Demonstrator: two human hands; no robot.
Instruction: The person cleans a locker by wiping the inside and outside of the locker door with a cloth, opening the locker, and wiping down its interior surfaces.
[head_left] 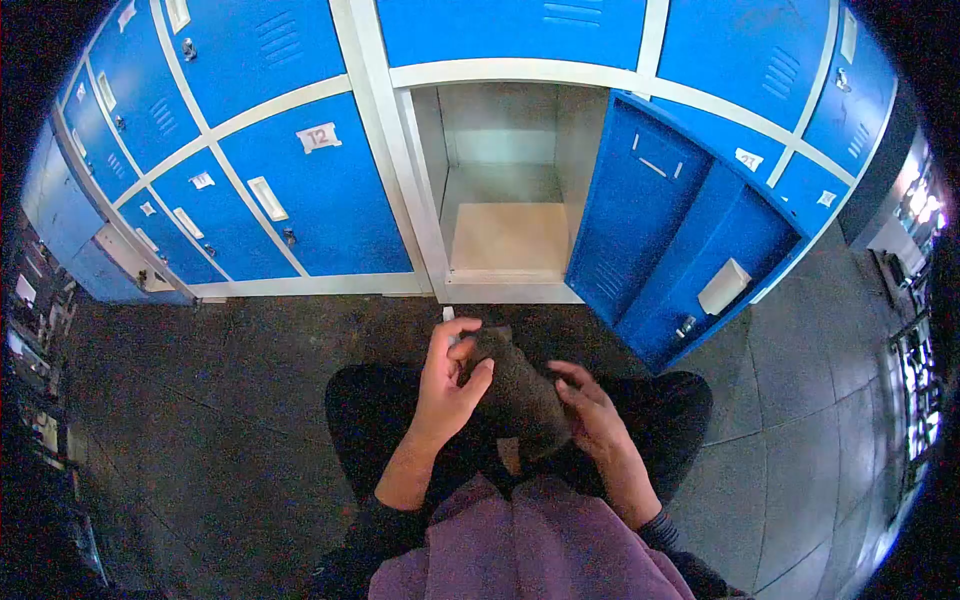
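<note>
A dark brown-grey, soft-looking item (522,395), perhaps cloth, is held over my lap; blur hides its exact kind. My left hand (452,385) is closed at its upper left edge, with thumb and fingers curled. A small white tip (448,313) pokes out above the left fingers; what it belongs to is hidden. On the item's right side, my right hand (594,408) has its fingers bent around the edge. Beyond both hands stands an open locker compartment (510,235) with a pale board at its bottom.
The blue locker door (690,230) hangs open to the right, its lower corner near my right knee. Closed blue lockers (310,190) with number labels line the wall. Dark tiled floor (220,400) surrounds my seated legs.
</note>
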